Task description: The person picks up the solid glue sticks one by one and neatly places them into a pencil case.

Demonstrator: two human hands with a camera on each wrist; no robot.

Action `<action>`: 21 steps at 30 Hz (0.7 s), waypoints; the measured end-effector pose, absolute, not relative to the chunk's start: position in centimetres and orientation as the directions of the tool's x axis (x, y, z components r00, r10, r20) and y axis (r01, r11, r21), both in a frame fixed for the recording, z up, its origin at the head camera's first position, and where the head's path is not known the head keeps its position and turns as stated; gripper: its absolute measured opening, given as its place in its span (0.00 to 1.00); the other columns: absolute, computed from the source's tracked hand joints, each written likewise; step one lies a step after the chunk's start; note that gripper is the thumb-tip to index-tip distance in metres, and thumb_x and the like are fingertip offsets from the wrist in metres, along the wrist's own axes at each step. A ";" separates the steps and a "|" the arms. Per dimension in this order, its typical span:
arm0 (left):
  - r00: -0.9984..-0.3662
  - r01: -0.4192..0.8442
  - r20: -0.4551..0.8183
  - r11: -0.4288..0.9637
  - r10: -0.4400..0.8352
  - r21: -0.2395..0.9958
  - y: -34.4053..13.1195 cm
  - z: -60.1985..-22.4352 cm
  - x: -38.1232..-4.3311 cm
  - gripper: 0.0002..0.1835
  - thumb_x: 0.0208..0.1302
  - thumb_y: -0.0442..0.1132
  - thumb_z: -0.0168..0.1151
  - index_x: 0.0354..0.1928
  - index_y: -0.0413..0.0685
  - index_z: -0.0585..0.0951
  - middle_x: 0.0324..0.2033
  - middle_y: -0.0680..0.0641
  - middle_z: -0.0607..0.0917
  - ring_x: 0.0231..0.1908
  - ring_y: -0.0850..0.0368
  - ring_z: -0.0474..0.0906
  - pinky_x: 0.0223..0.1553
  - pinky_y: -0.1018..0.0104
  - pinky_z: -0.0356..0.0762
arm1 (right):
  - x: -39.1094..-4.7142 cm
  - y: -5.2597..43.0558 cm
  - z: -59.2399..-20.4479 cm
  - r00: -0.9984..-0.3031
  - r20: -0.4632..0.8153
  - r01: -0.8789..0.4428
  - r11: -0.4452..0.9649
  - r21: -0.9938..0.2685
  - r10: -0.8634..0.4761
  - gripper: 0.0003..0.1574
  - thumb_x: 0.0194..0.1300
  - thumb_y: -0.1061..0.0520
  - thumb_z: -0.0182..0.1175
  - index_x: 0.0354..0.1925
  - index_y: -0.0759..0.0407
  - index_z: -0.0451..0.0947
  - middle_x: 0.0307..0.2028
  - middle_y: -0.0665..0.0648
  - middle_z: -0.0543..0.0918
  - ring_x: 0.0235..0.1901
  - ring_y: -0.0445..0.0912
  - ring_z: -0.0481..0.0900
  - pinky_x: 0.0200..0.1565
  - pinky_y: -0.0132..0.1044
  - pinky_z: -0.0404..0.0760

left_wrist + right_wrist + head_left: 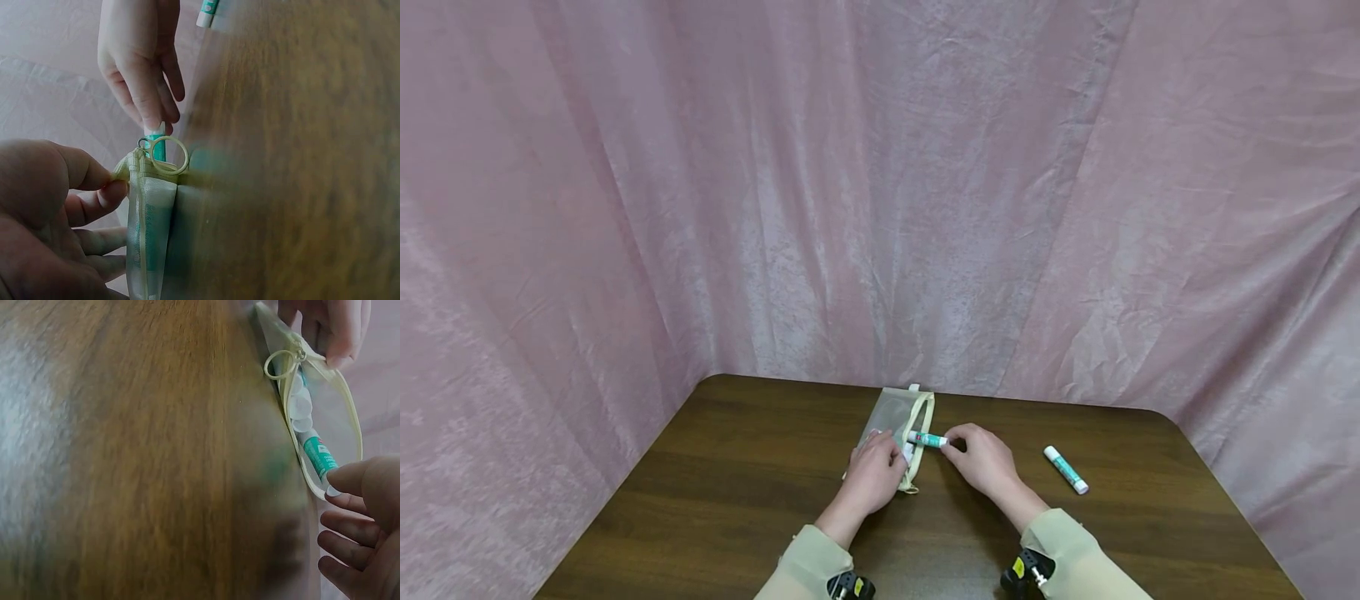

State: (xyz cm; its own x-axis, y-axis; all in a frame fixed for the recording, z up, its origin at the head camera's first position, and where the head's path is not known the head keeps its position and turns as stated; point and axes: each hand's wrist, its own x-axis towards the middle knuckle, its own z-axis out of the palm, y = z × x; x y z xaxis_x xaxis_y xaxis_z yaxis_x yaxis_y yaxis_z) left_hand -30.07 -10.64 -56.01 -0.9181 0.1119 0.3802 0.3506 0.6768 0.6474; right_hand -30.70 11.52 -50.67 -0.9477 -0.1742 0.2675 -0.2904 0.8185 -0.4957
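Note:
A see-through zip pouch with pale yellow edging lies near the table's far edge, its mouth unzipped and facing right. My left hand pinches the rim of that mouth between thumb and forefinger, as the left wrist view shows. Between the thumb and forefinger of my right hand is the end of a teal-and-white glue stick; its other end is inside the opening. Several white-ended sticks lie within the pouch, partly hidden by mesh. A ring pull hangs at the zip's near end.
To the right of my right hand, another glue stick lies loose on the brown wooden table. Pink curtains hang behind and around the table's far side.

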 end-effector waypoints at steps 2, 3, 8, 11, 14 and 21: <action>-0.917 0.353 0.381 0.684 0.117 0.639 -10.6 -55.6 -29.8 0.10 0.66 0.38 0.59 0.25 0.55 0.75 0.67 0.32 0.83 0.74 0.24 0.71 0.67 0.18 0.64 | -30.8 11.3 -50.7 -0.948 0.264 -0.291 0.819 -0.495 -0.177 0.06 0.72 0.53 0.74 0.45 0.51 0.91 0.52 0.56 0.91 0.53 0.57 0.89 0.50 0.58 0.86; -0.917 0.357 0.381 0.682 0.123 0.638 -10.6 -55.1 -29.5 0.10 0.67 0.38 0.59 0.26 0.54 0.75 0.67 0.31 0.83 0.73 0.23 0.71 0.67 0.18 0.64 | -30.8 11.2 -50.7 -0.948 0.262 -0.291 0.819 -0.494 -0.179 0.06 0.72 0.53 0.74 0.45 0.51 0.91 0.52 0.56 0.91 0.53 0.57 0.89 0.51 0.58 0.86; -0.917 0.357 0.375 0.704 0.138 0.614 -10.5 -52.6 -28.0 0.10 0.67 0.37 0.61 0.26 0.51 0.75 0.65 0.29 0.84 0.71 0.22 0.73 0.65 0.18 0.67 | -31.1 10.7 -50.8 -0.947 0.254 -0.303 0.814 -0.496 -0.198 0.06 0.73 0.53 0.74 0.46 0.52 0.92 0.53 0.56 0.91 0.54 0.57 0.88 0.52 0.58 0.86; -0.931 0.336 0.334 0.705 0.148 0.625 -10.5 -51.4 -27.3 0.10 0.67 0.34 0.61 0.26 0.49 0.75 0.66 0.28 0.82 0.72 0.21 0.71 0.68 0.19 0.65 | -31.3 10.2 -50.9 -0.945 0.252 -0.310 0.811 -0.496 -0.207 0.07 0.73 0.53 0.74 0.47 0.52 0.91 0.53 0.57 0.90 0.55 0.57 0.88 0.52 0.58 0.86; -0.939 0.326 0.305 0.702 0.161 0.633 -10.5 -50.9 -27.0 0.11 0.69 0.33 0.61 0.27 0.49 0.75 0.68 0.27 0.81 0.73 0.21 0.69 0.69 0.20 0.63 | -31.4 9.9 -51.0 -0.942 0.256 -0.322 0.808 -0.493 -0.219 0.07 0.73 0.53 0.73 0.47 0.53 0.91 0.53 0.57 0.90 0.55 0.58 0.88 0.53 0.59 0.86; -0.917 0.372 0.359 0.686 0.170 0.625 -10.6 -51.1 -27.0 0.10 0.67 0.33 0.59 0.27 0.48 0.75 0.64 0.29 0.84 0.71 0.21 0.73 0.66 0.19 0.67 | -31.7 9.2 -51.1 -0.934 0.273 -0.342 0.796 -0.499 -0.231 0.07 0.74 0.53 0.73 0.46 0.53 0.92 0.53 0.58 0.91 0.55 0.58 0.88 0.54 0.58 0.85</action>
